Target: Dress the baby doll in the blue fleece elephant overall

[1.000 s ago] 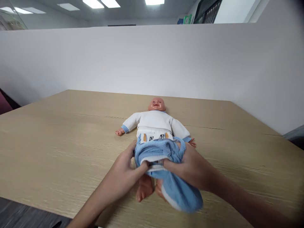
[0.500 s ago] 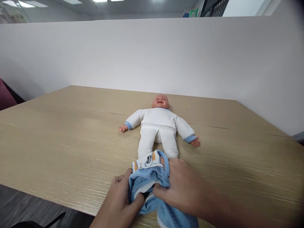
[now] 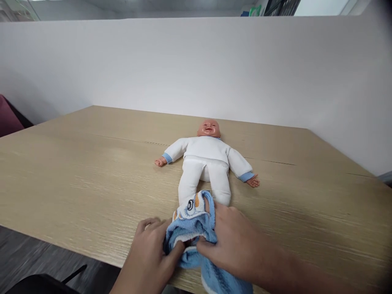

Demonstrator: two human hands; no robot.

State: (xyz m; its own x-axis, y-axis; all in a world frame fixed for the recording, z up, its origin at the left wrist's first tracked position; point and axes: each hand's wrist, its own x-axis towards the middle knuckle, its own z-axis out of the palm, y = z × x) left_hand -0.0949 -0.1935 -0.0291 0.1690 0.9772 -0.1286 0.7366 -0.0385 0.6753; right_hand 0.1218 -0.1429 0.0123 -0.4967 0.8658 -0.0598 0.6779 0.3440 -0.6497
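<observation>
Quickly, left to right: maroon item [image 3: 10, 118] at the left edge, beyond the table [image 3: 76, 171]; black item [image 3: 39, 283] low down, off the near edge, cut by the frame. Left hand [image 3: 151, 247] next: thumb hooked on the rim of the blue garment [image 3: 191, 228], other fingers bent at its outer side, gripping cloth; fingertips partly hidden. Garment sits at the near table edge, front of the doll [image 3: 206, 149], bunched, its lower part trailing toward the viewer. Bunching probably shortens the cloth so both thumbs reach the opening. Doll lies flat on its back, head to the far side, arms out, white legs toward the person, presumably so the lower end is within easy reach. Feet covered from view; can't tell if they're inside the garment. Right hand [image 3: 234, 239]: thumb pressed at the opening, fingers behind the cloth, grasping too; exact finger closure not visible. Hands on opposite sides likely keep the opening spread. White wall [image 3: 196, 65] behind.
</observation>
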